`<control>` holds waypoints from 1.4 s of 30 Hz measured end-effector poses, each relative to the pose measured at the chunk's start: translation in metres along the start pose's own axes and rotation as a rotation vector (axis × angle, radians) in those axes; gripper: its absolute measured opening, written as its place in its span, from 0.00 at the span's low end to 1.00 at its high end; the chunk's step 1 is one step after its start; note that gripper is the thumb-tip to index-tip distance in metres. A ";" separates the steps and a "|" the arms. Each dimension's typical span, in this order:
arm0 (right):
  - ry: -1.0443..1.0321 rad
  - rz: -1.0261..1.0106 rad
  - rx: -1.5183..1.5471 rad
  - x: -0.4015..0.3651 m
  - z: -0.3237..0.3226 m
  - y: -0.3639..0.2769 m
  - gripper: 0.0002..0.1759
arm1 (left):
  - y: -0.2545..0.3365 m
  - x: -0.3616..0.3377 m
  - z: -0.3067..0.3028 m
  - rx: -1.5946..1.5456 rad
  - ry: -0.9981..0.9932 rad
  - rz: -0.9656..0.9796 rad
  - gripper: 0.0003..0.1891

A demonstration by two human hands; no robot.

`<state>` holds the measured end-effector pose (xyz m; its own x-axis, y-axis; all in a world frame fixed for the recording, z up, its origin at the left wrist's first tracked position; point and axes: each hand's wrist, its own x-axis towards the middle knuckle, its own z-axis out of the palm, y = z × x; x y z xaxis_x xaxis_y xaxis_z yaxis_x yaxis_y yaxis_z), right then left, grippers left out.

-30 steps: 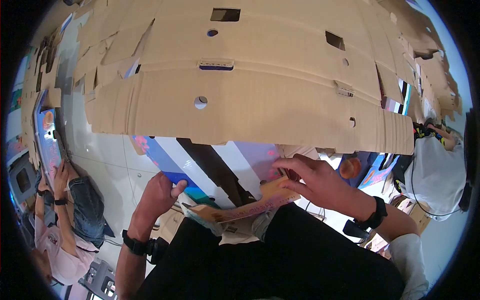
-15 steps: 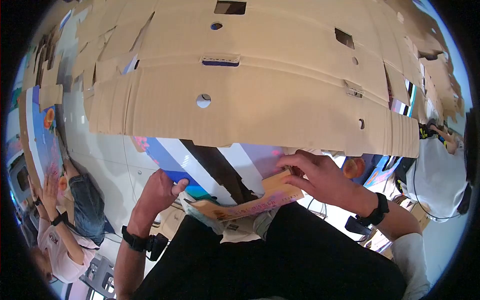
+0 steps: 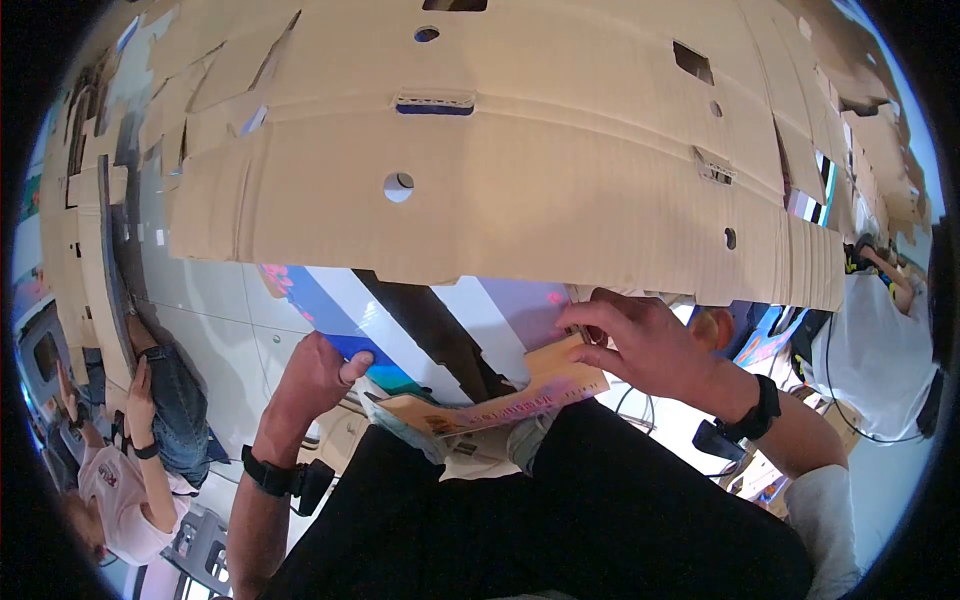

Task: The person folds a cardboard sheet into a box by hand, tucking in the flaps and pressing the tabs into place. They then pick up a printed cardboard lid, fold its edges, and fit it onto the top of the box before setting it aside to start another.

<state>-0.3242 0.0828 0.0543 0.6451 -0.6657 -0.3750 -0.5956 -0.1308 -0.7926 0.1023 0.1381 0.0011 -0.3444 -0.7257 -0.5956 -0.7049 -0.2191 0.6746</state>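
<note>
A large flattened cardboard carton [image 3: 540, 190] spreads before me, plain brown side up, with slots and round holes. Below its front edge shows a glossy printed panel [image 3: 470, 310] in blue, white, black and lilac. The lower edge of that panel has a bent flap [image 3: 510, 405] with pink lettering, just above my knees. My left hand [image 3: 318, 378] is closed on the panel's left edge, thumb on the printed face and the other fingers mostly hidden. My right hand [image 3: 640, 345] pinches the flap's right end between thumb and fingers.
At the left, another person [image 3: 130, 470] sits with both hands on an upright cardboard piece [image 3: 110, 270]. A person in a white shirt [image 3: 875, 350] is at the right. A grey stool [image 3: 200, 550] stands lower left, on light floor tiles [image 3: 205, 300].
The flap has tilted, so its lettered face shows more. The brown carton has shifted slightly up and left. The person at left has turned their cardboard edge-on.
</note>
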 end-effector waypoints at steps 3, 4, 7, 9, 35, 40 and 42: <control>0.036 -0.063 -0.028 0.001 0.001 0.004 0.23 | -0.001 0.000 0.001 -0.020 0.000 -0.005 0.43; 0.051 -0.085 -0.037 0.001 0.002 0.006 0.23 | -0.002 0.000 0.001 -0.027 -0.002 -0.016 0.44; -0.003 -0.034 -0.013 0.000 0.002 0.006 0.24 | -0.005 0.000 0.001 -0.055 -0.035 -0.039 0.46; 0.003 -0.055 -0.039 0.000 0.002 0.008 0.24 | -0.006 0.000 0.002 -0.061 -0.032 -0.033 0.47; -0.037 -0.086 -0.026 0.001 0.002 0.013 0.23 | -0.019 0.001 0.009 -0.049 -0.027 -0.053 0.53; -0.052 -0.122 -0.042 0.002 0.000 0.015 0.23 | -0.021 0.002 0.009 -0.065 -0.009 -0.026 0.51; -0.028 -0.157 -0.037 0.002 0.003 0.018 0.24 | -0.025 0.001 0.011 -0.059 0.000 -0.018 0.51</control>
<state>-0.3328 0.0813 0.0379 0.7446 -0.6142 -0.2613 -0.5033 -0.2595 -0.8243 0.1125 0.1500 -0.0216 -0.3316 -0.7213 -0.6081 -0.6735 -0.2704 0.6879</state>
